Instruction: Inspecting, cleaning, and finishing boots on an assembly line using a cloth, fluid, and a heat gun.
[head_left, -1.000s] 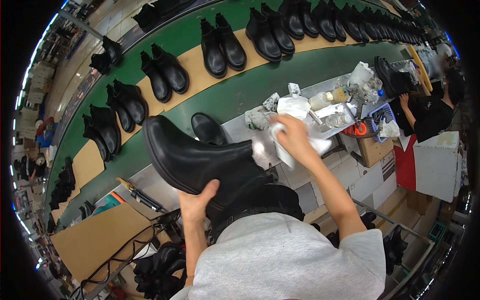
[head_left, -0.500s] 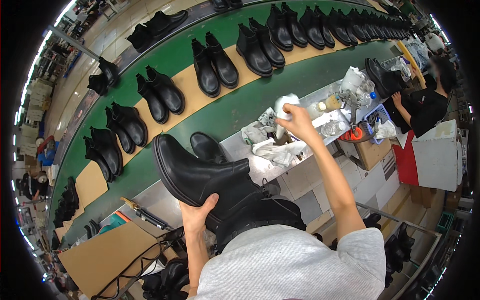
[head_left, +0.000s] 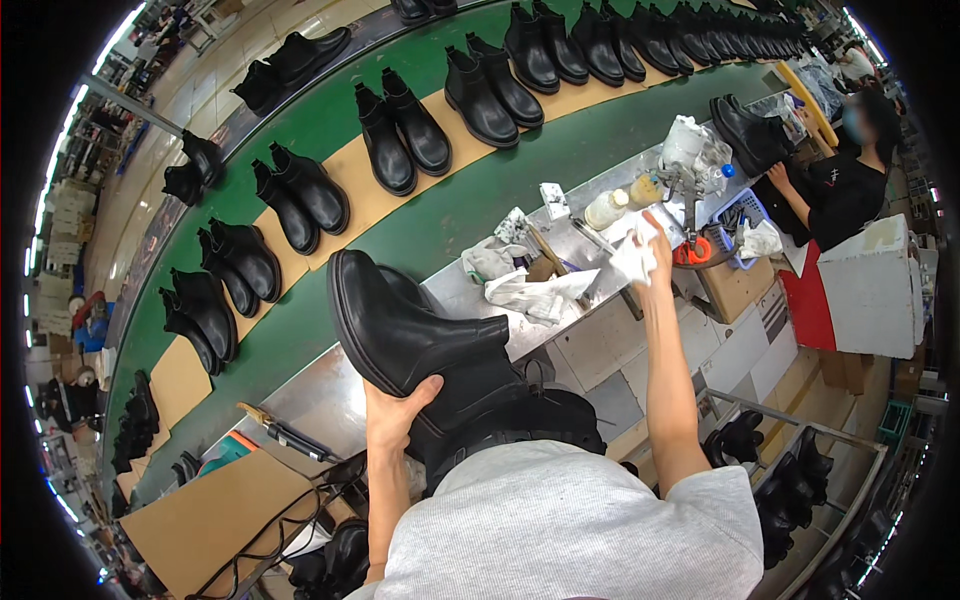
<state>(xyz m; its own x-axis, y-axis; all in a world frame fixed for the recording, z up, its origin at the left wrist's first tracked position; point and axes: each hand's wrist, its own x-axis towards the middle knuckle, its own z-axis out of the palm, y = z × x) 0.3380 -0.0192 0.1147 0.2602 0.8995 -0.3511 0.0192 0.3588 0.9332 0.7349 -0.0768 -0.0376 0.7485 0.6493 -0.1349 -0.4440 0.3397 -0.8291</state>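
Note:
My left hand [head_left: 395, 412] grips a black ankle boot [head_left: 420, 345] by its sole side, thumb pressed on the edge. The boot lies tilted in front of my waist, toe up and to the left. Behind it, a second black boot [head_left: 412, 287] is mostly hidden. My right hand [head_left: 660, 258] is stretched out to the right, its fingers closed on a crumpled white cloth [head_left: 632, 256] over the metal ledge [head_left: 465, 300]. Just beyond that hand stand a white bottle [head_left: 606, 209] and a yellowish bottle [head_left: 645, 190].
Pairs of black boots [head_left: 405, 140] line a green conveyor [head_left: 420, 215] on cardboard strips. Used rags [head_left: 535, 297], orange-handled scissors [head_left: 692, 251] and a blue basket [head_left: 742, 212] lie along the ledge. A co-worker [head_left: 850, 190] sits at the right. Cardboard [head_left: 215, 520] and cables are lower left.
My right hand has moved right and nearer me, from above the rags to beside the bottles, with white cloth in it. The boot in my left hand has shifted slightly right and tipped more upright.

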